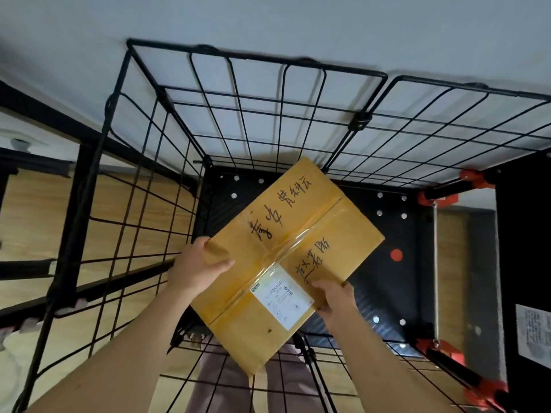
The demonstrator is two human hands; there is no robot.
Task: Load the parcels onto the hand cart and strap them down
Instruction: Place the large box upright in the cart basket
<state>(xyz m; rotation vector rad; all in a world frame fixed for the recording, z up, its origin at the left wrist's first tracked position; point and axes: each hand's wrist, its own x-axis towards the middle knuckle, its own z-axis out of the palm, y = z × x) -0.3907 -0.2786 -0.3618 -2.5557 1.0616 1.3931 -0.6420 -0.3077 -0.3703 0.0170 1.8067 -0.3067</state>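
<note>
I look straight down into a hand cart with black wire-mesh walls (pixel 238 114) and a black perforated floor (pixel 387 234). A brown cardboard parcel (pixel 298 228), taped along its seam, with handwriting and a white shipping label, hangs tilted inside the cage above the floor. My left hand (pixel 193 269) grips its left edge, thumb on top. My right hand (pixel 337 299) grips the near right edge beside the label. No strap is visible on the parcel.
An orange-and-black cart frame with a thin metal rod (pixel 435 263) runs along the right side. A red dot (pixel 396 255) marks the cart floor. Wooden flooring (pixel 29 219) shows through the left mesh. A white wall lies beyond the far mesh.
</note>
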